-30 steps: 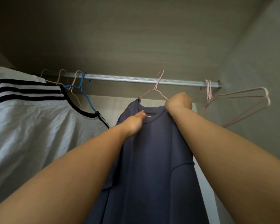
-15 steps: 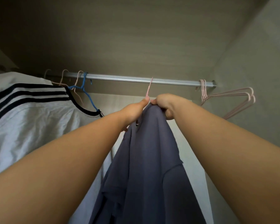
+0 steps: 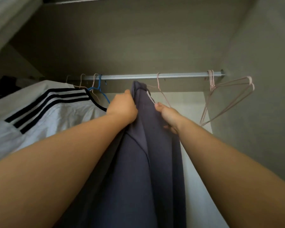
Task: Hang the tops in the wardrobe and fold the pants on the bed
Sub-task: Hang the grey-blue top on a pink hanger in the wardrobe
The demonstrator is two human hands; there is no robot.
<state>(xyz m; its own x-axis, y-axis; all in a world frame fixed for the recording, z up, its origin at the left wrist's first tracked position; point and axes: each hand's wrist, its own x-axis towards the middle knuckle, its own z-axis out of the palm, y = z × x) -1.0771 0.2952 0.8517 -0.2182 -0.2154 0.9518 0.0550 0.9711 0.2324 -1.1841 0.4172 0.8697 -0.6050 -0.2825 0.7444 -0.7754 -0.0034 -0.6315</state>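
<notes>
A slate-blue top (image 3: 148,145) hangs edge-on from a pink wire hanger (image 3: 158,83), whose hook sits over the silver wardrobe rail (image 3: 135,77). My left hand (image 3: 123,108) grips the top's left shoulder just below the rail. My right hand (image 3: 169,116) holds the fabric on the right side, thumb up against the hanger's wire. The lower part of the top falls between my forearms.
A white top with black stripes (image 3: 44,112) hangs to the left on the rail, beside a blue hanger (image 3: 99,87) and pale ones. Empty pink hangers (image 3: 227,99) hang at the rail's right end by the wardrobe side wall (image 3: 262,96).
The hanger's hook has gone onto the rail and the top has turned edge-on. Both hands have slid from the collar down onto the shoulders of the top.
</notes>
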